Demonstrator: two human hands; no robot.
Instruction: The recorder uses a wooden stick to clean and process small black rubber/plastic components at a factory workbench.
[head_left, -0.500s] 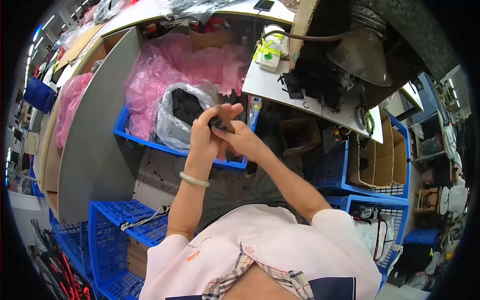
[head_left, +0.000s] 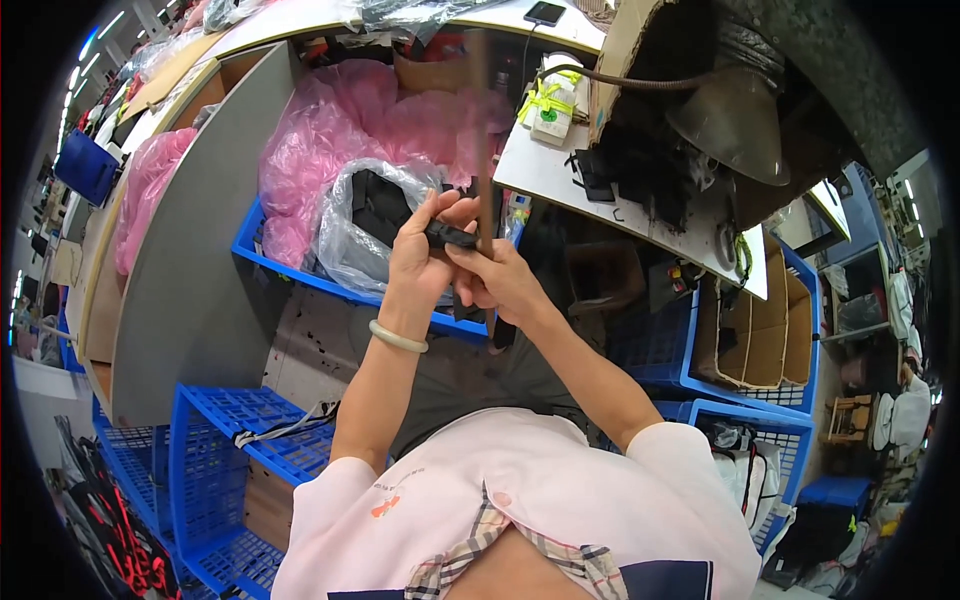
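In front of me, over the blue crate, my two hands work close together. A small black bundle (head_left: 450,235) lies across them; it looks folded, and its exact kind I cannot make out. My left hand (head_left: 418,258), with a pale bangle on the wrist, has its fingers curled round the bundle's left end. The thumb of my right hand (head_left: 505,283) presses on the other end. A long thin brown strip (head_left: 483,130), blurred, runs upward past the right hand, and a short length shows below it. Black pieces (head_left: 375,210) fill a clear plastic bag (head_left: 340,235) just beyond.
Pink plastic film (head_left: 310,150) heaps in the blue crate (head_left: 330,290). At right, a white tabletop (head_left: 540,180) carries a tied white packet (head_left: 553,105), dark scraps and a lamp (head_left: 735,125). A grey panel (head_left: 200,250) stands left; blue crates (head_left: 215,400) flank me both sides.
The brown strip now stands long and upright beside my right hand. My hands have shifted slightly right and down and opened apart a little, so the black bundle shows more.
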